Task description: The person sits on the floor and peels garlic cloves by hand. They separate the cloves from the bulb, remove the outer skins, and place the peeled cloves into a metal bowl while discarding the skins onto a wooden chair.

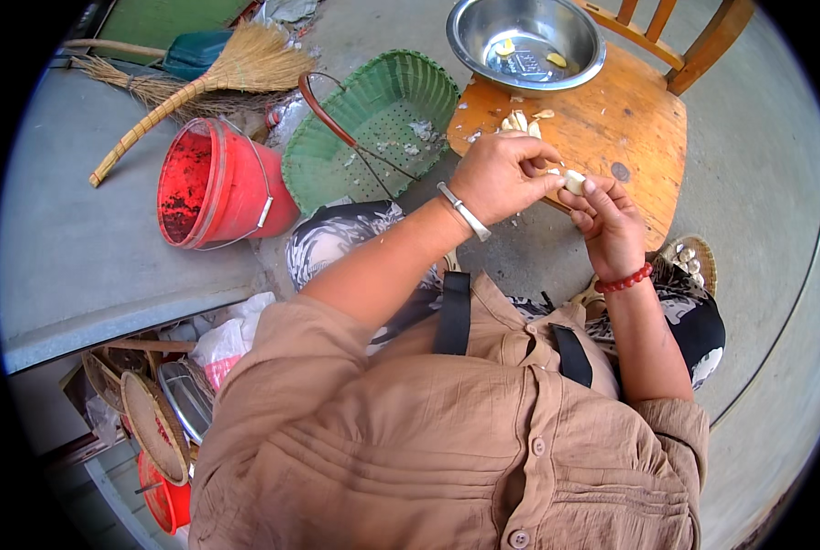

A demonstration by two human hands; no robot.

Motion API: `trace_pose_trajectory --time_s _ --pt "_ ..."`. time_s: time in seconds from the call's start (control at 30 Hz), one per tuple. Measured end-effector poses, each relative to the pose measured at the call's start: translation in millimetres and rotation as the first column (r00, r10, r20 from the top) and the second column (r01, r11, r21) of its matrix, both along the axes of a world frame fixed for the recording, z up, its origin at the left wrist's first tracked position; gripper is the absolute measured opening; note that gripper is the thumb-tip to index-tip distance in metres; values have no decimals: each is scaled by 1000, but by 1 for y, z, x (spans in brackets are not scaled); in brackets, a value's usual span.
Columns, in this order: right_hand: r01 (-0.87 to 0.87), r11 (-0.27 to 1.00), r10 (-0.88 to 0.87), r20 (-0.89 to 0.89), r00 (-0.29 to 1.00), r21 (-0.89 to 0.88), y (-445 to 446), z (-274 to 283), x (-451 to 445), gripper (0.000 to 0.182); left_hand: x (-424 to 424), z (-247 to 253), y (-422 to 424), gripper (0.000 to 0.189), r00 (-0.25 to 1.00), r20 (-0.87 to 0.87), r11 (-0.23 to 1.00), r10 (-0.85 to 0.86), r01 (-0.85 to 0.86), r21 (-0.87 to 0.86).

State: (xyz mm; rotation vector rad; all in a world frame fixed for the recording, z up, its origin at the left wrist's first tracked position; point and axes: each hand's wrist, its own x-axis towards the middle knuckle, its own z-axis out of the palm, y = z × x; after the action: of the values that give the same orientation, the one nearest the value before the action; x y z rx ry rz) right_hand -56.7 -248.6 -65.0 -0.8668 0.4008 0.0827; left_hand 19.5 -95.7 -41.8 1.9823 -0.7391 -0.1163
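A pale garlic clove (574,181) is between my two hands, over the front edge of a wooden chair seat (630,130). My right hand (609,223), with a red bead bracelet at its wrist, grips the clove between thumb and fingers. From the other side, my left hand (499,172) pinches at the same clove with its thumb and forefinger. A silver bangle circles the left wrist. Just beyond the left hand, several garlic cloves (520,122) lie on the seat. Farther back on it stands a steel basin (527,45) holding a few pale yellow pieces.
A green woven basket (369,130) with a brown handle holds white scraps. Beside it a red bucket (228,185) leans over. A straw broom (204,86) lies at upper left. Garlic bulbs sit in a small wicker basket (709,265) by my right knee. Behind at left are winnowing baskets (152,423).
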Motion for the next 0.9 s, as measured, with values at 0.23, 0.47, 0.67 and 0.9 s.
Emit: trace_pose_trajectory --time_s 0.23,0.47,0.67,0.9 --pt "-46 993 51 42 998 -108 5 -2 -2 11 -10 -7 -5 14 992 -123 988 -7 -13 -157" --pt "-51 982 65 69 996 -182 6 0 -3 11 -11 -6 -2 15 946 -319 983 -65 5 -186" --pt "-29 980 42 63 997 -197 8 -2 -4 10 -12 -10 -3 14 939 -339 982 -56 -10 -188" --pt "-34 977 46 51 998 -209 7 -1 -4 10 -11 -11 -4 13 957 -290 990 -27 -15 -143"
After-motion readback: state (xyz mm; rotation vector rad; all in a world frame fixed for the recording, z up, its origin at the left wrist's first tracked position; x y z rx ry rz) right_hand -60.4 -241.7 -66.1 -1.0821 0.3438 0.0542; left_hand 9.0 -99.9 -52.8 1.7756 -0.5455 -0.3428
